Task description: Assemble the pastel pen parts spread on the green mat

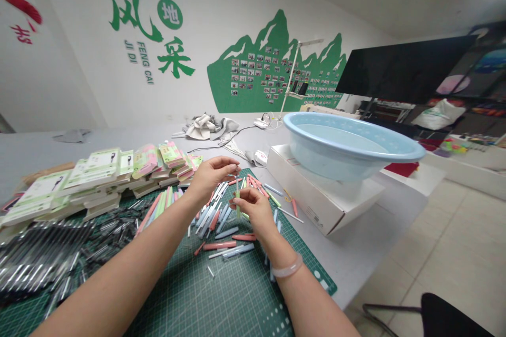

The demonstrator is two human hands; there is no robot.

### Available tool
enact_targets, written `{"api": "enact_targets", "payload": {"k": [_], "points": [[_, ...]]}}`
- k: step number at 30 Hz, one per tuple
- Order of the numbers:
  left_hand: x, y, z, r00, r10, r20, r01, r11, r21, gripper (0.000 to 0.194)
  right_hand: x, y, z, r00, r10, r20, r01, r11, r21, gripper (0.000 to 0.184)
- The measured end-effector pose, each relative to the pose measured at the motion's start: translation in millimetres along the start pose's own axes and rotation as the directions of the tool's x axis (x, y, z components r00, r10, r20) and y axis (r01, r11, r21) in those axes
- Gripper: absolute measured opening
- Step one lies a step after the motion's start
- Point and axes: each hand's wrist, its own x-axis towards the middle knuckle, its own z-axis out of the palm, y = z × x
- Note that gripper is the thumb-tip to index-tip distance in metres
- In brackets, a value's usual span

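Observation:
My left hand (211, 174) and my right hand (255, 208) meet above a green cutting mat (221, 295). The right hand's fingers pinch a slim light-green pen barrel (238, 204) held upright. The left hand's fingertips close on a thin dark refill (237, 172) at the barrel's top. Under and around both hands lies a scatter of pink, blue and green pen barrels (221, 221). A pale bracelet (288, 268) sits on my right wrist.
Stacks of packaged cards (98, 174) lie left of the hands, with a heap of clear and dark pen parts (51, 258) in front of them. A light-blue basin (343, 142) rests on a white box (320, 195) to the right. Cloths (207, 126) and cables lie farther back.

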Motion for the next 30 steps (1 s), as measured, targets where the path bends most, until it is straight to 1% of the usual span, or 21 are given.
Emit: {"api": "enact_targets", "payload": {"k": [6, 9, 14, 16, 21, 24, 30], "points": [[0, 0, -0.2, 1.0, 0.014, 0.008, -0.015, 0.999, 0.038, 0.026, -1, -2, 0, 1.0, 0.005, 0.001, -0.005, 1.0, -0.005, 0.017], [-1, 0, -0.7, 1.0, 0.023, 0.015, -0.024, 0.996, 0.088, 0.026, -1, -4, 1, 1.0, 0.004, -0.004, -0.004, 1.0, 0.012, 0.017], [-6, -3, -0.3, 0.997, 0.031, 0.067, -0.044, 0.98, 0.196, 0.026, -3, -6, 3, 1.0, 0.012, -0.021, -0.011, 0.999, 0.051, 0.018], [-9, -4, 0.1, 0.996, 0.045, 0.075, -0.06, 0.975, 0.212, 0.027, -3, -7, 4, 1.0, 0.015, -0.026, -0.013, 0.998, 0.054, 0.019], [-13, -3, 0.6, 0.996, 0.078, 0.053, -0.086, 0.983, 0.164, 0.035, -4, -6, 5, 1.0, 0.003, 0.009, -0.004, 0.996, 0.085, 0.022], [-12, -4, 1.0, 0.996, 0.083, 0.036, -0.088, 0.981, 0.171, 0.032, -4, -6, 6, 0.999, 0.014, 0.036, -0.019, 0.993, 0.118, 0.024], [-8, -9, 2.1, 0.99, 0.141, -0.002, -0.138, 0.971, 0.195, 0.026, -7, -9, 9, 0.992, 0.074, 0.1, -0.093, 0.975, 0.203, 0.023]]}}
